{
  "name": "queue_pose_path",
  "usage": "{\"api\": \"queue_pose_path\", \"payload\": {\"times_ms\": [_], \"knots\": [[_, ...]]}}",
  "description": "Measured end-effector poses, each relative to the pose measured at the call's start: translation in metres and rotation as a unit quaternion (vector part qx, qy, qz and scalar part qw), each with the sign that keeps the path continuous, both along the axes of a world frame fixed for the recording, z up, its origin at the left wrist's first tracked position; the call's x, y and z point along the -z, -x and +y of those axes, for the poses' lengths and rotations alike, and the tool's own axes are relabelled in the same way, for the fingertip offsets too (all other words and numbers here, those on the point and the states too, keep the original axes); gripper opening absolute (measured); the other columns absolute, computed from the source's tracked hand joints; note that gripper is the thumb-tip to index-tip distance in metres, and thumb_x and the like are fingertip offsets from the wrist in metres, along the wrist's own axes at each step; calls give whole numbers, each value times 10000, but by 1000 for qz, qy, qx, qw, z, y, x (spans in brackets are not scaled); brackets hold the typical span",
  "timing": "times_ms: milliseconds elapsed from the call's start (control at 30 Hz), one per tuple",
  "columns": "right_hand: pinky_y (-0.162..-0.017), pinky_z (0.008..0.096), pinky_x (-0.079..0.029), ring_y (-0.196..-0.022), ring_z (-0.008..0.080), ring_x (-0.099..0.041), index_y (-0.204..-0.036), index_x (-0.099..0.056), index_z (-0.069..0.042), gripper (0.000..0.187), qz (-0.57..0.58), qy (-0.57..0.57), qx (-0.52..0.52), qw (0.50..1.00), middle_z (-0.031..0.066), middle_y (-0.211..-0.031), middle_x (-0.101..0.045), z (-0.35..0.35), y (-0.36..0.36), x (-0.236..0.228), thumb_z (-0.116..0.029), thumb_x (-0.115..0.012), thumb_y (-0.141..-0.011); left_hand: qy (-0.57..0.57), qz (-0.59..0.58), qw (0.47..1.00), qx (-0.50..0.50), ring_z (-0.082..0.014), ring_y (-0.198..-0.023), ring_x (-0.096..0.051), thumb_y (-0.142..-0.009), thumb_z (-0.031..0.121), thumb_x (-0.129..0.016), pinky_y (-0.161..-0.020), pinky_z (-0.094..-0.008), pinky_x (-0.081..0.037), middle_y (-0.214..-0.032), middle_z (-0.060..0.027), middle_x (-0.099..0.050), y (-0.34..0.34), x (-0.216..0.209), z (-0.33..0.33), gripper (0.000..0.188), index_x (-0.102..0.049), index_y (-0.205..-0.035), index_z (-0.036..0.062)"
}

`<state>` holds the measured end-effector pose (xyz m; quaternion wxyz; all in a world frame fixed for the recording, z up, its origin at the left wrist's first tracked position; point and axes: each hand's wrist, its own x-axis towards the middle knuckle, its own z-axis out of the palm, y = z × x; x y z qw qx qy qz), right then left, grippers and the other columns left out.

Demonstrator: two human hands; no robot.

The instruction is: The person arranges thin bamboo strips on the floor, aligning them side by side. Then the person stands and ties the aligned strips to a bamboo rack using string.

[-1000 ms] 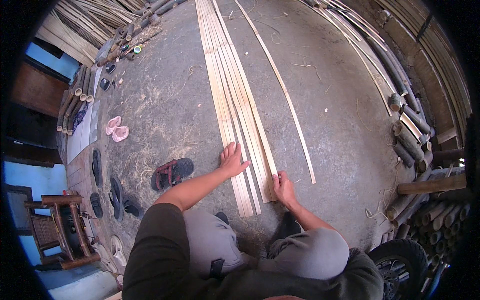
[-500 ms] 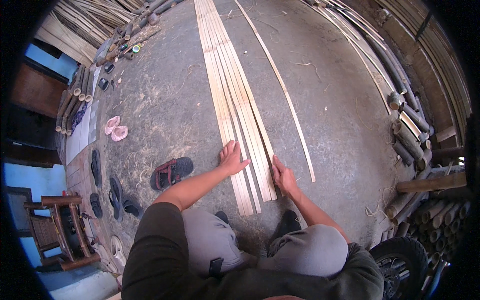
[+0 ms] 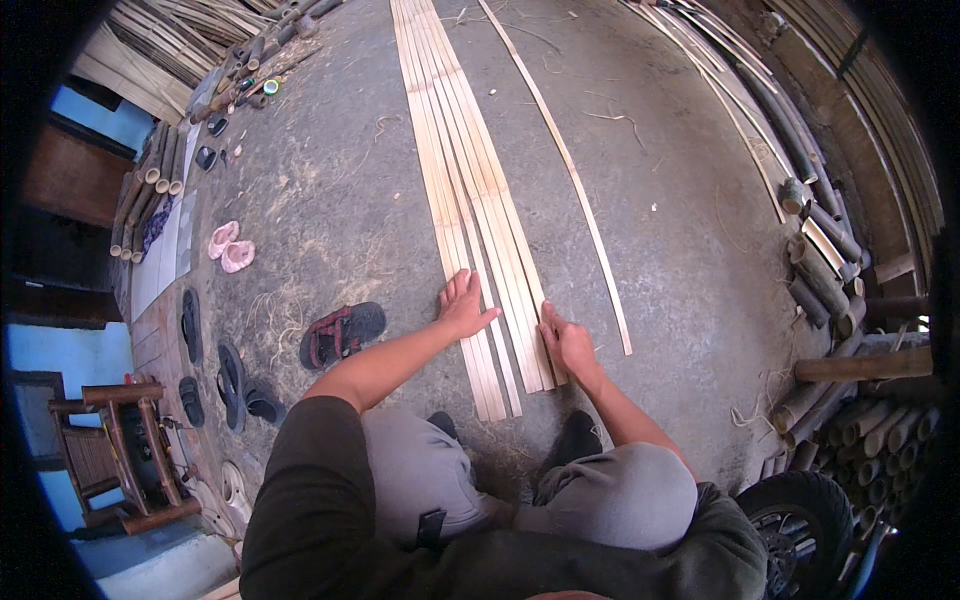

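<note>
Long pale bamboo strips [image 3: 460, 150] lie side by side on the concrete floor, running away from me. A narrow gap parts the left group from the right group near their close ends. My left hand [image 3: 463, 304] rests flat across the left group, fingers and thumb spread. At the right group's outer edge, my right hand [image 3: 568, 345] has its fingers curled, with thumb and forefinger against the outermost strip [image 3: 528, 275]. Its curled fingertips are partly hidden. A single separate bamboo strip [image 3: 580, 190] lies farther right, touched by neither hand.
Sandals [image 3: 342, 335] and pink shoes [image 3: 237, 256] sit on the left, near a bamboo chair [image 3: 125, 455]. Bamboo poles [image 3: 820, 270] and thin strips line the right side. A wheel [image 3: 800, 520] stands at lower right. Shavings [image 3: 270, 320] litter the floor.
The outermost right strip has come closer to its neighbours, narrowing the dark gap beside it. My right hand has shifted slightly with it. My left hand stays on the left group.
</note>
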<state>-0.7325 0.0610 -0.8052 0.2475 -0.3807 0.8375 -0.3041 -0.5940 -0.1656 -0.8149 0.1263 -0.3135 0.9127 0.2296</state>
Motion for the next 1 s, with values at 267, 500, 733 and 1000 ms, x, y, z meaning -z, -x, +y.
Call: {"api": "queue_pose_path", "payload": {"times_ms": [267, 500, 733, 1000], "knots": [[-682, 505, -547, -737, 419, -684, -1460, -474, -166, 605, 110, -87, -11, 990, 220, -831, -693, 9, 25, -3, -406, -635, -929, -7, -22, 1000, 0, -423, -1439, -151, -835, 519, -694, -1149, -544, -192, -1558, -235, -158, 7, -8, 2, 997, -223, -1511, -44], [-697, 527, -530, -854, 429, -663, -1185, -538, -22, 406, 252, -45, 104, 961, 292, -1032, -617, 66, 104, 23, -283, -667, -901, -3, -12, 1000, 7, -430, -1431, -161, -847, 510, -684, -1154, -551, -182, -1556, -244, -155, 4, -6, 1, 994, -212, -1515, -54], [-591, 464, -525, -633, 367, -664, -1230, -520, -53, 338, 68, 17, 169, 983, 209, -758, -662, 48, 82, -35, -177, -614, -930, 4, -33, 999, -1, -427, -1433, -164, -852, 511, -679, -1151, -557, -188, -1554, -244, -170, 1, -8, 0, 984, -218, -1515, -51], [-616, 420, -529, -661, 329, -695, -1386, -488, -99, 399, -50, 178, 155, 970, 213, -763, -676, 17, 9, -50, -180, -532, -998, -2, -25, 1000, 4, -424, -1416, -192, -847, 520, -685, -1141, -559, -209, -1542, -224, -190, 5, -11, 2, 978, -235, -1513, -37]]}}
